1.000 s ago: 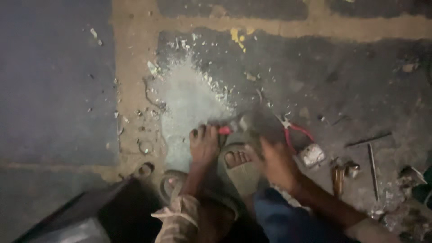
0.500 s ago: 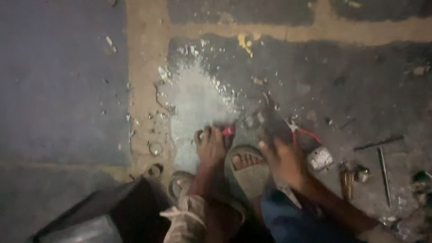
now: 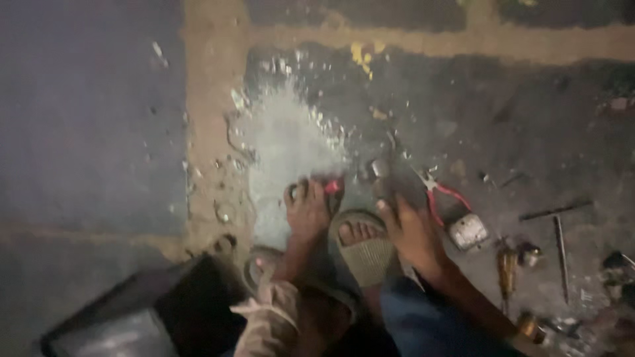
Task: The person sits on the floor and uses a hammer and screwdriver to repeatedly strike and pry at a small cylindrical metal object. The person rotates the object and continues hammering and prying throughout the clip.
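Entry: I log left hand point(image 3: 307, 208) gripping a red-tipped tool point(image 3: 333, 186) on the floor point(image 3: 503, 119); right hand point(image 3: 413, 231) pressing a dark part point(image 3: 390, 182), grip unclear. Hazard, my judgement: a slip strikes the sandalled foot point(image 3: 362, 244) just beside both hands.

Dim, dusty concrete floor point(image 3: 92, 132) crossed by sandy bands point(image 3: 205, 99)

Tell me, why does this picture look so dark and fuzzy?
Head view: the light is dim, brightest on the pale dusty patch of floor; the edges and corners sink into shadow. The whole frame is soft with blur, so the left hand, the right hand and the red-handled pliers lack sharp edges. The small tools at right are hard to tell apart.
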Available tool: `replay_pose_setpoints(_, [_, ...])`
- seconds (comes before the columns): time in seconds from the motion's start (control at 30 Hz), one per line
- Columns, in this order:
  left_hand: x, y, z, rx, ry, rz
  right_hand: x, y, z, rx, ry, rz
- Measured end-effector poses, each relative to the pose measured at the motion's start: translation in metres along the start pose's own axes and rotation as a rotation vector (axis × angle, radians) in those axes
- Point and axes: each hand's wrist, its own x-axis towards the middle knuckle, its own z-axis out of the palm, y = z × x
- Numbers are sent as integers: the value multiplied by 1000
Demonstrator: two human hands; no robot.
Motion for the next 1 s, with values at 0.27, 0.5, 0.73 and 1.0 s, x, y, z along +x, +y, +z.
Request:
replay_pose_setpoints(0.27, [-6, -2, 8, 19, 7, 27, -1, -8, -8, 69, 301, -177])
replay_pose_setpoints(0.5, [-12, -9, 8, -12, 59, 176, 51, -78, 4, 447, 139, -526])
replay_pose_setpoints(0.73, [-6, -6, 5, -209, 27, -60, 77, -82, 17, 630, 117, -413])
replay_pose_setpoints(1.0, [-5, -2, 9, -204, -2, -95, 85, -81, 16, 920, 2, -316])
